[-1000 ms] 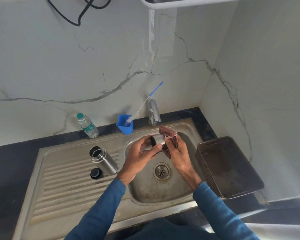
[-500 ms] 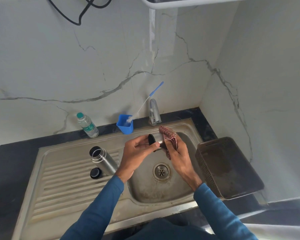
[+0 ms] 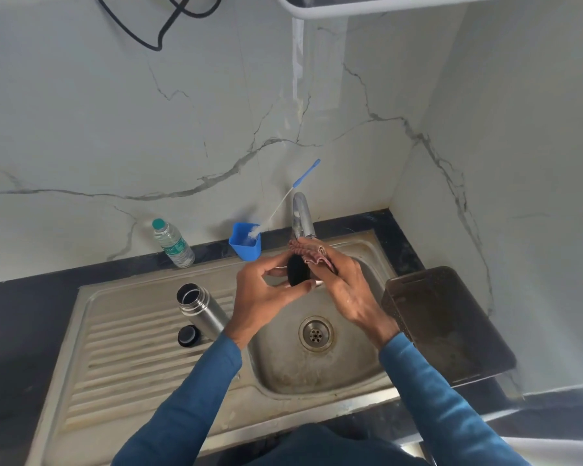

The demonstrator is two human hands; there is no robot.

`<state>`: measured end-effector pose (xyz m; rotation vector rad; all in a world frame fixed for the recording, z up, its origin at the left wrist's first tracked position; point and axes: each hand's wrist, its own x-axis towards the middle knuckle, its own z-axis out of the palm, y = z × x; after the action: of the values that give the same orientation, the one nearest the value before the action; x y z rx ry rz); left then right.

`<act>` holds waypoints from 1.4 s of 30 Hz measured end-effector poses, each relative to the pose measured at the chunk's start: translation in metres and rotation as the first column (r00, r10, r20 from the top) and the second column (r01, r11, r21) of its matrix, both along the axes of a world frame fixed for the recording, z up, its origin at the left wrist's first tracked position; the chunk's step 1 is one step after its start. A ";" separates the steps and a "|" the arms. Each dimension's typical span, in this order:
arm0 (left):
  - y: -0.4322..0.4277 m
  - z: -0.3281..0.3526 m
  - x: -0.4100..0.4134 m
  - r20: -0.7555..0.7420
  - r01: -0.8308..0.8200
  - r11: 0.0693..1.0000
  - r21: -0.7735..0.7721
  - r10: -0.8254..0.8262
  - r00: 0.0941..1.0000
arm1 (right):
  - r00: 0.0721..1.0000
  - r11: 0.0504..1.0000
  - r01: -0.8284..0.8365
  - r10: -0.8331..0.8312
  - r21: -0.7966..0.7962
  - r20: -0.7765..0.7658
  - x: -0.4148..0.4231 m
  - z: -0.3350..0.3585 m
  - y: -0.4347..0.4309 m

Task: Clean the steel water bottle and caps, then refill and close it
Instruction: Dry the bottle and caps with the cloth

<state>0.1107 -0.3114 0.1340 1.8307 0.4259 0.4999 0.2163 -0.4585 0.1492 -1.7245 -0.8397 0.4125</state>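
**Sink station: cap under cloth, bottle on drainboard**

- Left hand: fingers and thumb curled round a steel cap, held over the basin with its dark inside facing the camera.
- Right hand: clamped on a reddish cloth, bunched against the far side of the cap. The two hands meet at the cap, just below the tap.
- Steel water bottle: upright and open on the ribbed drainboard of the sink, left of the basin.
- Small black cap: on the drainboard, just beside the bottle's base.
- Blue cup holding a brush: at the sink's back edge.
- Plastic water bottle: on the dark bench, against the wall.
- Dark basket: right of the basin.
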 end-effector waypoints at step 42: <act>-0.002 -0.031 0.000 0.151 0.042 0.941 0.335 -0.097 0.984 | 0.561 0.983 0.181 -0.131 -0.034 -0.817 0.009 -0.017 -0.006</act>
<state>0.1107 -0.3132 0.1027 2.0981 0.1681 0.7016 0.2254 -0.4643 0.1325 -1.2998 0.0034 0.9649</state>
